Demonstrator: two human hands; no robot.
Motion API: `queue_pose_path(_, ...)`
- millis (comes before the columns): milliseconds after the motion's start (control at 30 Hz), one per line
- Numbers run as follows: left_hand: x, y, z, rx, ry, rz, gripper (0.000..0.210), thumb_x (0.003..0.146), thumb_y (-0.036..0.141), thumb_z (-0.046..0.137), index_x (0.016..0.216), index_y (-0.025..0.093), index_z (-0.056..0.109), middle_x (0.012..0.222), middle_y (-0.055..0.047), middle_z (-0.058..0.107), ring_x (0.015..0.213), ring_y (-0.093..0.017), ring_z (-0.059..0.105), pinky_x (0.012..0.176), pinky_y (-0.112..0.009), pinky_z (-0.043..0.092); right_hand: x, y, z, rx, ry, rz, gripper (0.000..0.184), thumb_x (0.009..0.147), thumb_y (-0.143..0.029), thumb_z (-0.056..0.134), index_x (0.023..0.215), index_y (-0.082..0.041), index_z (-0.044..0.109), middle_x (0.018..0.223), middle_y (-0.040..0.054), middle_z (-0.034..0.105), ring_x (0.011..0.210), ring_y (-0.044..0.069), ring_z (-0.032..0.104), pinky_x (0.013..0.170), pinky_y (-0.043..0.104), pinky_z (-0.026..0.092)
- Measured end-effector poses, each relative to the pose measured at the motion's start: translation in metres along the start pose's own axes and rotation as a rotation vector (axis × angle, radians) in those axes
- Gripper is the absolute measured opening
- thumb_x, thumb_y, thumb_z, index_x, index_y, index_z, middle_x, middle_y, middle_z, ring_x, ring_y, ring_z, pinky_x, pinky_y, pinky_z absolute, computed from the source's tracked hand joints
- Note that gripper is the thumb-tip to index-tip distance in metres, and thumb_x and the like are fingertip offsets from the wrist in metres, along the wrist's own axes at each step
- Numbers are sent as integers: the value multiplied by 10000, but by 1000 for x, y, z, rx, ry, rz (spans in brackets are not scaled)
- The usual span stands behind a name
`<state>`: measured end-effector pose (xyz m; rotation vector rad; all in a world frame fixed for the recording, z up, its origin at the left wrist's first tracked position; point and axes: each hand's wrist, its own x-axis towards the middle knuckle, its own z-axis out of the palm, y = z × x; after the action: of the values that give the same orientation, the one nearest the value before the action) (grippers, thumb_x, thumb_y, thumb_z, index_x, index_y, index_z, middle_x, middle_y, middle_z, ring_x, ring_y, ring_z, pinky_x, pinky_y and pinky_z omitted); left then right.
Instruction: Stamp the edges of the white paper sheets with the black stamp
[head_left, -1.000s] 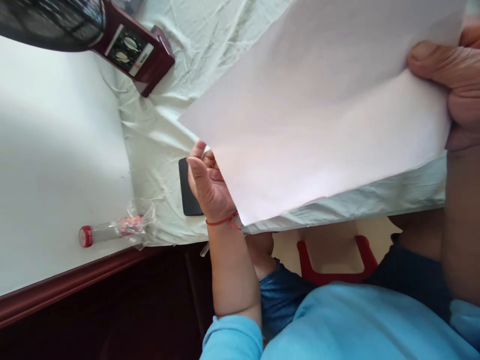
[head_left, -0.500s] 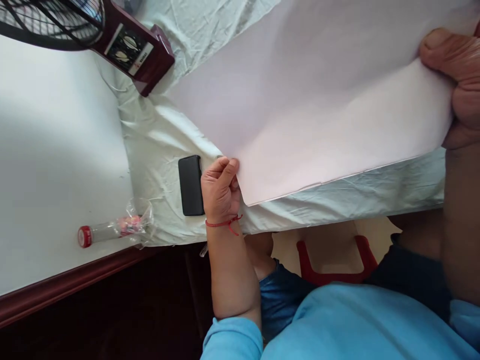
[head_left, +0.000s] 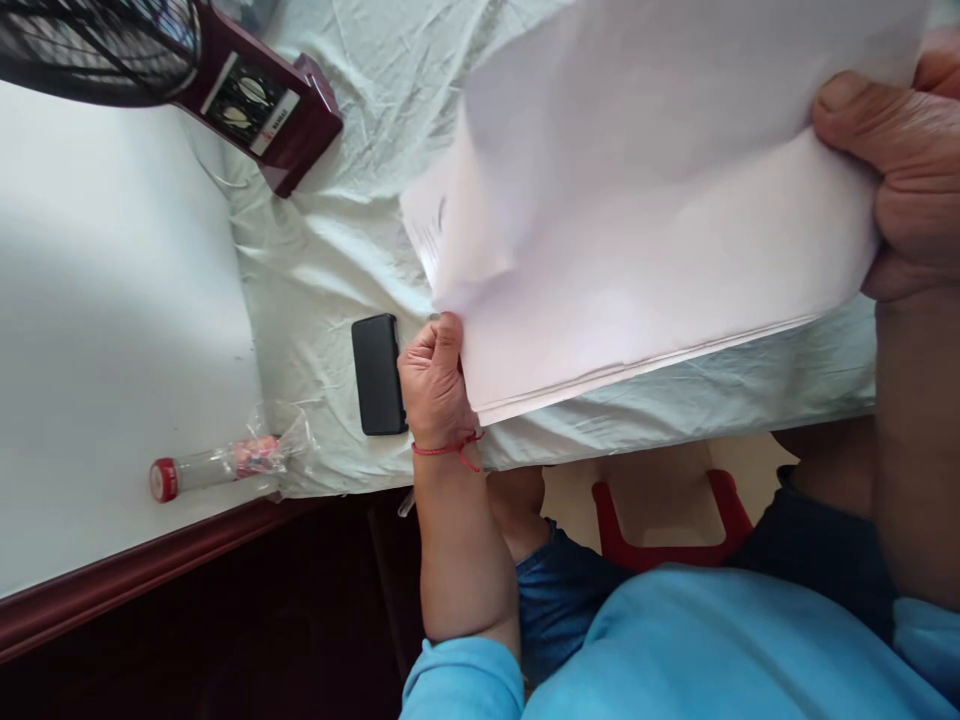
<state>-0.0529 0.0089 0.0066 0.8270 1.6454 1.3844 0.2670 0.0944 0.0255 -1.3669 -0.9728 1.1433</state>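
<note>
We grip a stack of white paper sheets (head_left: 660, 220) in both hands above the pale green cloth (head_left: 337, 250): our left hand (head_left: 436, 385) pinches the near corner beside a black phone (head_left: 377, 374), our right hand (head_left: 892, 170) clamps the far edge.

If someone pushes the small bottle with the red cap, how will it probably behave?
The bottle lies on its side on the smooth white table, so it would probably roll. It looks small and clear, so likely light. The crinkled wrapper around one end may slow it.
</note>
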Motion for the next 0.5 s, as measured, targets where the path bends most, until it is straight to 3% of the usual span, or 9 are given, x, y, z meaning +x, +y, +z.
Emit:
queue_pose_path(100, -3, 2, 3, -57, 17, 5, 512, 774, 647, 877, 796, 184, 658, 809, -2, 726, 724, -76, 644, 713, -206, 586, 0, 0, 1, 10, 27, -1, 881, 539, -568, 891, 1311, -169, 740, 1311, 51, 608, 929, 40, 605, 666, 164, 444)
queue_pose_path(267, -4, 6, 2, -62, -44, 6, 572, 561, 532, 1050, 711, 171, 632, 726, 29, 654, 687, -42, 595, 667, -155, 532, 10, 4, 1, 85, 157, -3, 972, 353, -602, 954, 1191, -149, 761, 1215, 41, 632, 923, 87, 634, 630, 222, 449)
queue_pose_path(400, -3, 6, -2, 6, -2, 92, 689, 607, 582, 1015, 613, 158, 472, 586, 58, 446, 569, -8, 413, 545, -145, 360, 12, 6, 1, 69, 124, -18, 873, 488, -531, 922, 1258, -159, 747, 1235, 42, 628, 915, 83, 635, 651, 224, 457)
queue_pose_path(500, -3, 4, -3, 30, 26, 86, 677, 685, 672, 935, 625, 169, 485, 616, 38, 506, 600, -36, 478, 578, -174, 412, 9, 6, -3, 3, 5, 4, 1003, 526, -636, 903, 1403, -201, 687, 1152, 54, 635, 877, 13, 561, 659, 161, 404)
